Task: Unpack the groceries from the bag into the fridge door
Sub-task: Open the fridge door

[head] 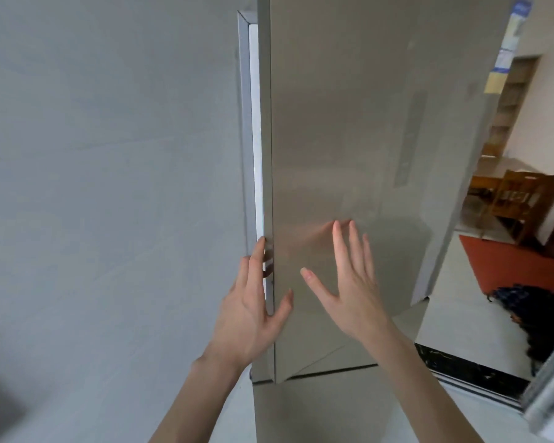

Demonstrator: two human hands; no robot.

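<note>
A person stands at a tall grey fridge that fills the centre of the frame, its door cracked open along the left edge, where a bright strip of interior light shows. The left hand, at lower centre, hooks its fingers around that open edge, thumb resting on the door's face; it grips the door and nothing else. The right hand, just to its right, is spread flat and empty, fingertips at or very near the door's front; whether they touch cannot be told.

The door shelves are hidden behind the door. A dark, blurred heap lies on the floor at the right edge, well apart from both hands; it may be the grocery bag, though that is not certain. No groceries are in hand, so the unpacking appears not yet begun.

The risk from here: the plain wall at left sits close to the opening, and a quick pull could trap the left fingers or knock the door against it.
</note>
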